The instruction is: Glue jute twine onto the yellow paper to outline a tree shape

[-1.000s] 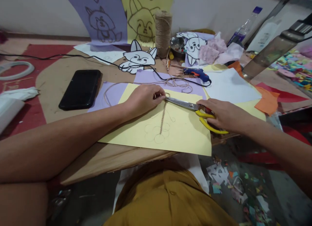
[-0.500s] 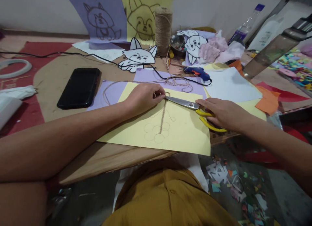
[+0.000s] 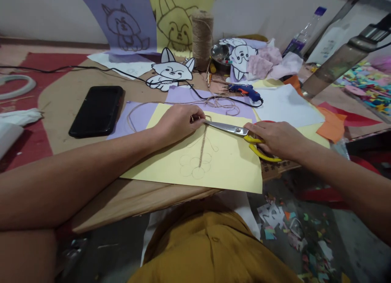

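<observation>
A yellow sheet of paper [image 3: 232, 169] lies at the table's front edge with a pencilled flower on it. Along the drawn stem runs a length of brown twine [image 3: 202, 149]. My left hand [image 3: 185, 119] rests on the sheet's upper part, thumb and fingertips pinched together on the twine at the stem's top. In my right hand [image 3: 271, 138] are scissors [image 3: 227, 128] with yellow-and-red handles. Their blades look closed or nearly so, and the tips reach the left fingertips. More twine loops behind the left hand over purple paper [image 3: 128, 116].
A black phone [image 3: 96, 111] lies at left. Behind the sheet are a blue glue gun [image 3: 249, 91] with a black cord, a twine spool [image 3: 202, 40] and a paper fox cutout [image 3: 172, 69]. A bottle [image 3: 339, 65] stands at right. Paper scraps [image 3: 271, 216] litter the floor.
The whole view has shifted slightly, so things sit a little further left. My scissor handles look slightly closer together; both hands otherwise keep their places on the sheet.
</observation>
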Demonstrator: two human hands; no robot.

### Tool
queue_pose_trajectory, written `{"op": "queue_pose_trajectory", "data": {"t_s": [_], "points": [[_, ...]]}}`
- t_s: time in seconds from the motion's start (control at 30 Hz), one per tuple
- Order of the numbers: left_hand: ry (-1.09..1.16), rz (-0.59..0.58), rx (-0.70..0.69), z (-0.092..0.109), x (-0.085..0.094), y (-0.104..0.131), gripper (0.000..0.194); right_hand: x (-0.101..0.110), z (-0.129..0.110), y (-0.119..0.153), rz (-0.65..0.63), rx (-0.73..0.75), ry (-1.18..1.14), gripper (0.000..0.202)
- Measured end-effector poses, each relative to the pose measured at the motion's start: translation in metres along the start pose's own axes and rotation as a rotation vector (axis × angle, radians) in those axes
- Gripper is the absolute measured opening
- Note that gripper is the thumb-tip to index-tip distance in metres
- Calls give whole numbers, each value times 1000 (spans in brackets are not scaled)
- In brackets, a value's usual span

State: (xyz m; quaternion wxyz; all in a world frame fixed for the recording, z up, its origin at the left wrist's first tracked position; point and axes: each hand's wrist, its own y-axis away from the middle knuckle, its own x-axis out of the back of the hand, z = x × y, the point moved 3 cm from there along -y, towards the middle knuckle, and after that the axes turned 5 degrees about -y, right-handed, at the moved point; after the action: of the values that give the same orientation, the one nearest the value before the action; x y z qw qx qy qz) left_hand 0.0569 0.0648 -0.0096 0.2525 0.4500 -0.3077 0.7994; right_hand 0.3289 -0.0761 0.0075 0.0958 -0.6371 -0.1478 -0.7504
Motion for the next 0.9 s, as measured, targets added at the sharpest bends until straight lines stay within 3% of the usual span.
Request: {"op": "queue_pose_trajectory", "data": {"t_s": [0.17, 0.3, 0.47, 0.6, 0.77, 0.9], "points": [[52, 33, 7, -4, -2, 0, 19, 2, -3, 2, -16, -37, -15, 56], [140, 112, 58, -8, 0, 0, 19, 4, 5, 10, 72, -149, -147, 56], [154, 130, 42, -9, 1, 0, 17, 8, 39, 27, 272, -505, -375, 60], [171, 137, 34, -9, 1, -1, 16, 6, 73, 33, 281, -851, -417, 58], [204, 109, 117, -11, 4, -3, 13, -5, 105, 20, 198, -930, -326, 72], [217, 72, 166, -13, 4, -5, 10, -15, 118, 8, 170, -853, -216, 54]]}}
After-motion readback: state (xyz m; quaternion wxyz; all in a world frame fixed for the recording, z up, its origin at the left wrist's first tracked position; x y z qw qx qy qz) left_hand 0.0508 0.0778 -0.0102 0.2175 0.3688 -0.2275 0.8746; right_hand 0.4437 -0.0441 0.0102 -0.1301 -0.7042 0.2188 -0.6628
